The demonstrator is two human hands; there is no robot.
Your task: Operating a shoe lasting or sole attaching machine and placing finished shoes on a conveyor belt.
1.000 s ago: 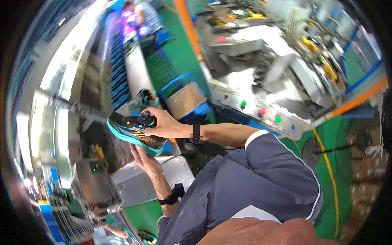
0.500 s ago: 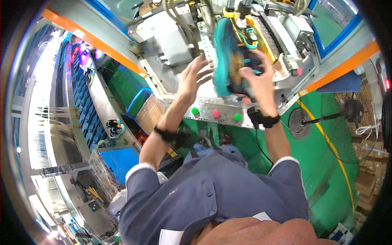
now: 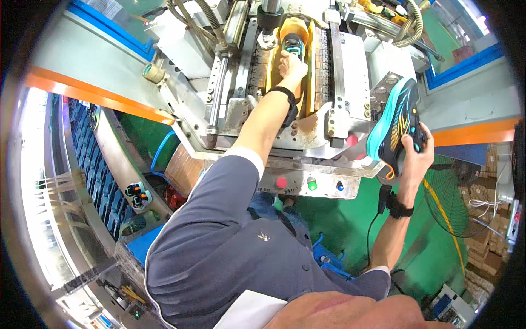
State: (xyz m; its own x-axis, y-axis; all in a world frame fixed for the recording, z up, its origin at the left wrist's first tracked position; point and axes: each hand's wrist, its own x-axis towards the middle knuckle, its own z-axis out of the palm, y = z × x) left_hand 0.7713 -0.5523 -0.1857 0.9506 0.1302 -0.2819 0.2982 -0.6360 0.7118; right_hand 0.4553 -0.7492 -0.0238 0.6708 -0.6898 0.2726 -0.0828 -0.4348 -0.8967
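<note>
My right hand point(image 3: 417, 156) is closed around a sports shoe point(image 3: 404, 118) with a teal sole and a black upper with yellow-orange lines. It holds the shoe up off the machine's right front side, sole facing left, with an orange loop at its lower end. My left arm reaches into the machine. There my left hand point(image 3: 293, 67) is closed at a dark shoe point(image 3: 294, 43) with light-blue parts, which sits in the yellow cradle point(image 3: 311, 66). The hand and forearm hide much of that shoe.
A metal cylinder point(image 3: 270, 15) hangs above the cradle. The front panel point(image 3: 329, 185) carries coloured buttons. Orange-edged frame bars point(image 3: 104, 98) flank the machine. A conveyor point(image 3: 93, 148) with a pair of shoes point(image 3: 138, 196) beside it runs at left; a fan point(image 3: 449, 192) stands right.
My right hand has carried the teal-soled shoe from over the machine out to the right. My left hand, open before, has reached into the cradle and closed at the shoe there. The view has shifted.
</note>
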